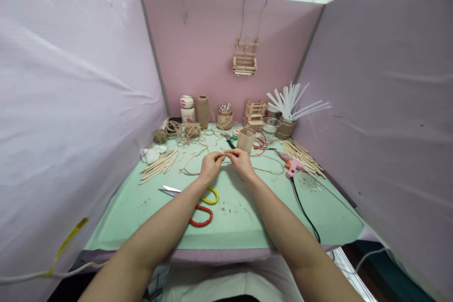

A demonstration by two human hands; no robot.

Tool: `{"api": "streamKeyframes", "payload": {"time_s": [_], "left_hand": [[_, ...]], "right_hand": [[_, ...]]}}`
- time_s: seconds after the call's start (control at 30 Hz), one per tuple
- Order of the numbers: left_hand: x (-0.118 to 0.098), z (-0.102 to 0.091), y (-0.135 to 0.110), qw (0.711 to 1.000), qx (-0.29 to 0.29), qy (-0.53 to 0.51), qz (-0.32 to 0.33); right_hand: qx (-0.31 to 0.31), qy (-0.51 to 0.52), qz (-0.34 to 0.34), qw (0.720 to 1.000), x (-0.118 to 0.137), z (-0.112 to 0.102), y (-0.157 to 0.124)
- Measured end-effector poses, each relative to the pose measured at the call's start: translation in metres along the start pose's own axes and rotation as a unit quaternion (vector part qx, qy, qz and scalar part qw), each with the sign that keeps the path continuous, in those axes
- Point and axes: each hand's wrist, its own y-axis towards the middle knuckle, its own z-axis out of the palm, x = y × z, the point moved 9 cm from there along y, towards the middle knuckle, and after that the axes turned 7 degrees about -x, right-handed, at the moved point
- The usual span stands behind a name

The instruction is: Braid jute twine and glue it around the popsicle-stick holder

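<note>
Left hand (pixel 211 166): thumb and finger pinched narrow on a thin strand (pixel 225 152), twine by its look. Right hand (pixel 241 161): pinched likewise, fingertips close against the left's; the exact grip is too small to tell. Strand: above the middle of the green table (pixel 233 233). Wooden cup (pixel 246 139): just behind the right hand. Scissors (pixel 203 224), red and yellow handles: on the table, partly hidden by the left forearm (pixel 159 229). Glue gun (pixel 293 166), pink: right of the hands, beside spread sticks (pixel 304 157).
</note>
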Motion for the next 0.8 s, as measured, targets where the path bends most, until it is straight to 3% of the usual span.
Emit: {"api": "streamKeyframes", "payload": {"time_s": [0.17,0.47,0.67,0.8], "left_hand": [[-0.002,0.001,0.000,1.000,0.004,0.008,0.024],[0.007,0.005,0.000,1.000,0.014,0.004,-0.027],[0.010,0.004,0.002,0.998,0.014,-0.030,-0.046],[0.008,0.003,0.001,0.999,0.010,-0.013,-0.039]], "right_hand": [[0.043,0.032,0.055,0.997,-0.009,0.005,0.000],[0.019,-0.020,0.017,0.999,-0.001,-0.001,0.003],[0.084,0.071,0.112,0.988,-0.006,0.010,-0.005],[0.085,0.071,0.121,0.986,-0.006,0.009,-0.005]]}}
